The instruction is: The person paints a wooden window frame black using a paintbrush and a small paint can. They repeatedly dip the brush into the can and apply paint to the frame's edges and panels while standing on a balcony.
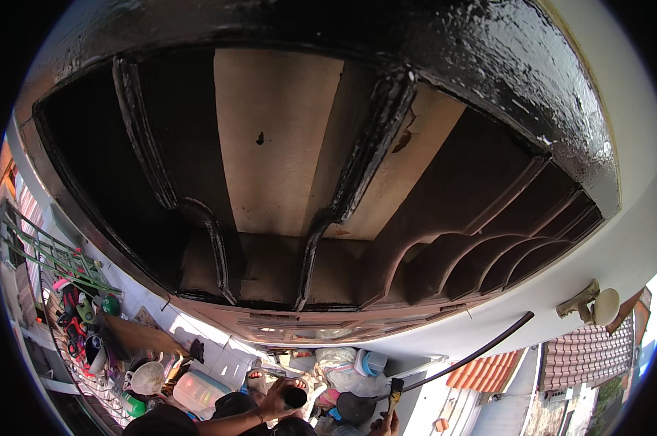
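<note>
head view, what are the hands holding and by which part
The right hand holds a brush by its handle. The left hand holds a dark, round-topped thing, seemingly by its side; the exact grip cannot be told.

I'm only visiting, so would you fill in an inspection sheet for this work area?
Surface: overhead, a glossy black beam and duller brown slats; pale panels between some.
Things in use: brush; dark container.
Clutter: translucent tub, blue bin, mixed pile, all below.
Hands: left hand holds the container; right hand grips the brush.
Cables: dark curved line at right; cable or pipe, cannot tell.
Surroundings: white wall, round fixture, tiled roof.
</note>
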Tool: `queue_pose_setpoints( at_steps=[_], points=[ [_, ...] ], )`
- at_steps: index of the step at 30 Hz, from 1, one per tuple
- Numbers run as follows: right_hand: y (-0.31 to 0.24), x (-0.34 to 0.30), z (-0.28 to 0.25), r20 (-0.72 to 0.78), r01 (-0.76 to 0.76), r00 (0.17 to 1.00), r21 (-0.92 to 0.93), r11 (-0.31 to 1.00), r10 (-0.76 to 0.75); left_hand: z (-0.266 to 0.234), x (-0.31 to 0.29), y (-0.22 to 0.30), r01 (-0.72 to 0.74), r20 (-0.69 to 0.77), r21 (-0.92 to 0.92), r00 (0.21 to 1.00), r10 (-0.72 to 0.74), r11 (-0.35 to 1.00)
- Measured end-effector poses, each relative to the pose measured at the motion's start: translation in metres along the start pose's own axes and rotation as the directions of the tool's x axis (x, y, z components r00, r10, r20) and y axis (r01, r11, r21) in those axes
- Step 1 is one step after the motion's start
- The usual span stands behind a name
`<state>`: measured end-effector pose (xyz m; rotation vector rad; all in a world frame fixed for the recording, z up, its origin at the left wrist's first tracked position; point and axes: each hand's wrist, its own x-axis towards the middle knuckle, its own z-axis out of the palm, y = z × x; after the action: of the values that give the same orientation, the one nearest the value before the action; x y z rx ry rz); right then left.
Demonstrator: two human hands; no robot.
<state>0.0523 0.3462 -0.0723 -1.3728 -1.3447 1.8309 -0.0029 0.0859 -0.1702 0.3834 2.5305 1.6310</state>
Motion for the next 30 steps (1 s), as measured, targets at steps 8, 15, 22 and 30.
queue_pose_setpoints(
  at_steps=[8, 15, 22, 30],
  points=[
    [0.114, 0.032, 0.065, -0.071, -0.055, 0.997, -0.223, 0.973, 0.04, -0.004, -0.026, -0.09, 0.024, -0.06, 0.125, 0.998, -0.017, 0.992],
    [0.192, 0.06, 0.136, -0.029, -0.012, 1.0, -0.594, 0.805, -0.006, -0.001, -0.074, -0.132, 0.409, 0.019, -0.34, 0.903, -0.429, 0.846],
    [0.24, 0.082, 0.181, 0.019, 0.03, 1.0, -0.773, 0.633, -0.024, 0.008, -0.107, -0.186, 0.369, 0.026, 0.03, 0.929, -0.369, 0.929],
    [0.271, 0.106, 0.184, 0.038, 0.067, 0.997, -0.843, 0.534, -0.065, 0.014, -0.104, -0.161, 0.375, -0.046, 0.1, 0.927, -0.372, 0.922]
  ],
)
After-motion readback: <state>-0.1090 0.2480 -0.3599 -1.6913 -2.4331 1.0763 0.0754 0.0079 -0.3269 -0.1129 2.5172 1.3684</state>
